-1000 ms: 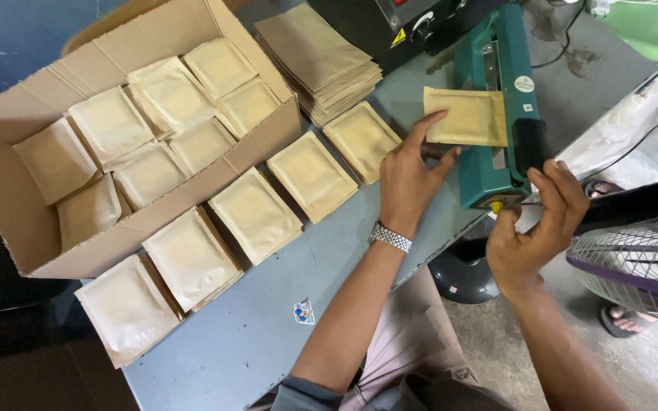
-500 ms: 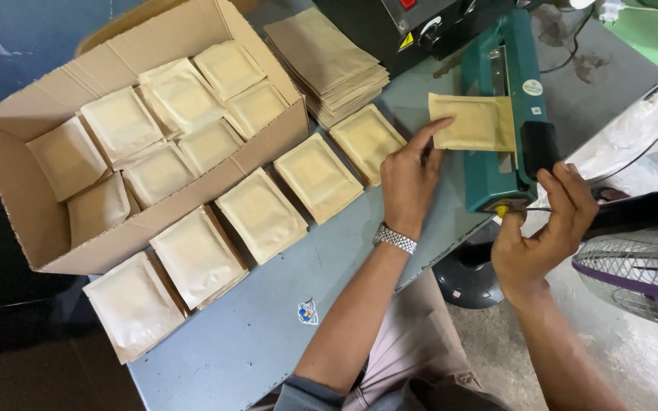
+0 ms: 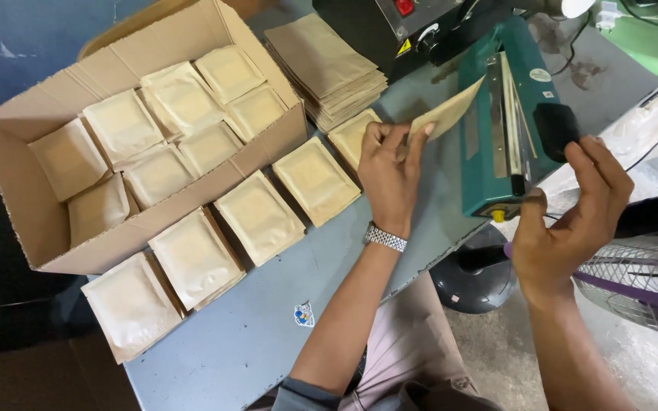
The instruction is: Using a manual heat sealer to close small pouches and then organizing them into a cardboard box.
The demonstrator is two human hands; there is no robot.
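Left hand point(image 3: 390, 171) grasps brown pouch point(image 3: 447, 114), frame centre top, tilted beside green sealer point(image 3: 508, 125). Right hand point(image 3: 569, 224) loose, fingers touching black sealer handle point(image 3: 556, 129). Filled pouches in cardboard box point(image 3: 47, 228), upper left.

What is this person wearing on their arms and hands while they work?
Both hands are bare, with no gloves or rings visible. The left hand has a silver metal-link wristwatch at the wrist. The right hand and its forearm show nothing worn. A grey sleeve edge shows near the left elbow.
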